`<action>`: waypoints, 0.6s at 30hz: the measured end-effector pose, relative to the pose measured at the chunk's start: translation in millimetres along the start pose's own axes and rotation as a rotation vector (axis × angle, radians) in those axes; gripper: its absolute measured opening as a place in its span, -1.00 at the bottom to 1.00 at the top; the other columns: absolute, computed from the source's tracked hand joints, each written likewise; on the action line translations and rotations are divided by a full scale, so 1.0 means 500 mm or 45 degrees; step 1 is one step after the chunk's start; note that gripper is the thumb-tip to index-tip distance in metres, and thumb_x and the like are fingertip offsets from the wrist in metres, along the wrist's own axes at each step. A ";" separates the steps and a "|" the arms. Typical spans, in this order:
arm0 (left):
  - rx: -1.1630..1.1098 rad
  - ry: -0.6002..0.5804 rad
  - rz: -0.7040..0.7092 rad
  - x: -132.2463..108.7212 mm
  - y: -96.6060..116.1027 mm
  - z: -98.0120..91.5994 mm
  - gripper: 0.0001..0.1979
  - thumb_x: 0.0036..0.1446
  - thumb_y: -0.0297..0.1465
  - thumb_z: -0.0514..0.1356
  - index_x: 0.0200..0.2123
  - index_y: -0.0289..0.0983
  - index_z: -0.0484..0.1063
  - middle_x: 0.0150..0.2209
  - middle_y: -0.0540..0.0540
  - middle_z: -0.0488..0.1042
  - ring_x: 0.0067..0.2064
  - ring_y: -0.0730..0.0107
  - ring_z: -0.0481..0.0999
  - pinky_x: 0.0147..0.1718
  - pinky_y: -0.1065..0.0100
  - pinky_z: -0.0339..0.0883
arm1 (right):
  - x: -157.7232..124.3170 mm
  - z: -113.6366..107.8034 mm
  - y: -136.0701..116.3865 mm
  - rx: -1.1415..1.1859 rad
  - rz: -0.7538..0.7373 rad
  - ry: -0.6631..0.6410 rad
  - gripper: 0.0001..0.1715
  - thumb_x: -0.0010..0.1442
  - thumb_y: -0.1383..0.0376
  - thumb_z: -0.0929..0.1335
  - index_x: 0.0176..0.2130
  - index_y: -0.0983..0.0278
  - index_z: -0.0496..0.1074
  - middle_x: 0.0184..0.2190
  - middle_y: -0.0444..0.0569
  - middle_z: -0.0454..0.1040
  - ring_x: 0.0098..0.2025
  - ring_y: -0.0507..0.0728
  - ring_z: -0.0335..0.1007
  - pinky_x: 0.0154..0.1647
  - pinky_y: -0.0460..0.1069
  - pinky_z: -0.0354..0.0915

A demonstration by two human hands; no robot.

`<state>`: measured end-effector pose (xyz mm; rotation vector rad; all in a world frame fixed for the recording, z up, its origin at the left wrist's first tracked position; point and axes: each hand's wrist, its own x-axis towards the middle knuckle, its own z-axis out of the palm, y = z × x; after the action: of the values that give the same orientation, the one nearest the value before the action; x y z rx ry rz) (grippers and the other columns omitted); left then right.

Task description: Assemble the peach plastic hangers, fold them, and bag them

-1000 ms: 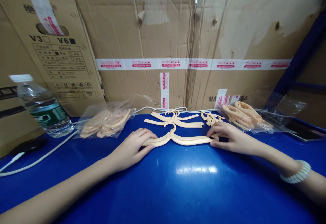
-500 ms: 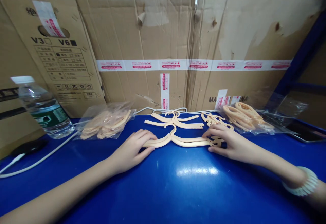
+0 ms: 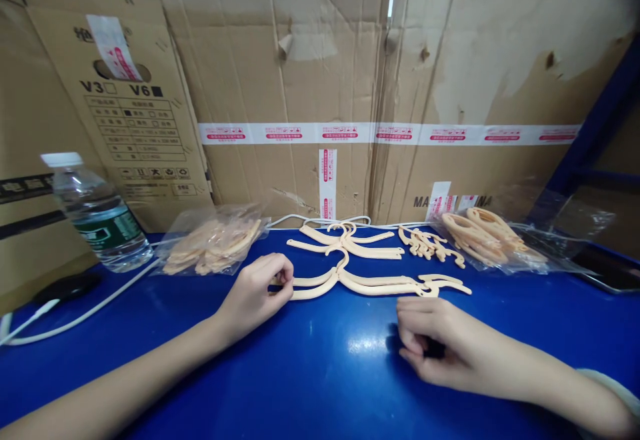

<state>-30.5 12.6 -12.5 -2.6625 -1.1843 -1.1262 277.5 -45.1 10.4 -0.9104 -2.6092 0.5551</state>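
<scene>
A beige folding hanger (image 3: pixel 323 288) with doubled arms lies flat on the blue tabletop (image 3: pixel 320 373), hook pointing away from me. My left hand (image 3: pixel 260 290) is closed at its left end, thumb and fingers curled round the arm tip, which they partly hide. At its right end sits a small curved beige piece (image 3: pixel 447 283), touching or overlapping the arm. My right hand (image 3: pixel 440 343) is nearer to me, below that end, its fingers curled in with nothing visible in them. Just beyond lie more beige hangers (image 3: pixel 350 243). A loose pile of small beige pieces (image 3: pixel 429 245) is to their right.
Clear plastic bags of beige hanger parts lie at left (image 3: pixel 215 243) and right (image 3: pixel 493 237). A water bottle (image 3: pixel 100 220), a black device (image 3: pixel 67 287) with a white cable and a phone (image 3: pixel 607 273) are at the sides. Cardboard (image 3: pixel 300 80) walls the back.
My right hand has left the hanger's right end and moved towards me, fingers curling in. My left hand has closed more tightly at the left end. The view has shifted slightly.
</scene>
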 end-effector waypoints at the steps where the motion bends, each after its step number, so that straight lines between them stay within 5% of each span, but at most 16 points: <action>1: 0.003 0.004 0.004 -0.001 -0.001 0.001 -0.87 0.12 -0.54 0.04 -0.44 -0.23 0.22 -0.47 0.04 0.33 -0.42 0.44 0.35 -0.42 0.43 0.23 | 0.000 0.004 -0.001 0.001 0.006 -0.021 -0.74 0.13 0.45 0.28 -0.50 0.22 0.12 -0.50 -0.16 0.29 -0.43 0.03 0.19 -0.40 -0.09 0.13; 8: 0.066 0.059 0.010 0.001 -0.002 0.002 -0.77 0.20 -0.49 0.05 -0.52 -0.23 0.16 -0.55 0.07 0.25 -0.51 0.48 0.27 -0.49 0.44 0.17 | -0.006 0.006 -0.009 0.063 0.206 0.006 -0.71 0.32 0.15 0.24 -0.41 0.21 0.21 -0.43 -0.10 0.40 -0.41 0.06 0.25 -0.39 -0.08 0.19; 18: -0.012 0.091 0.079 0.000 -0.005 0.002 -0.85 0.17 -0.54 0.10 -0.44 -0.25 0.26 -0.42 0.01 0.38 -0.38 0.43 0.38 -0.37 0.42 0.26 | -0.006 0.006 -0.005 0.145 0.181 -0.022 -0.81 0.37 0.25 0.19 -0.24 0.21 0.34 -0.31 -0.08 0.46 -0.29 0.05 0.34 -0.26 -0.09 0.24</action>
<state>-31.6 14.6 -14.1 -2.6216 -1.0805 -1.2090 277.2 -49.8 8.3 -1.0633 -2.5124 0.7430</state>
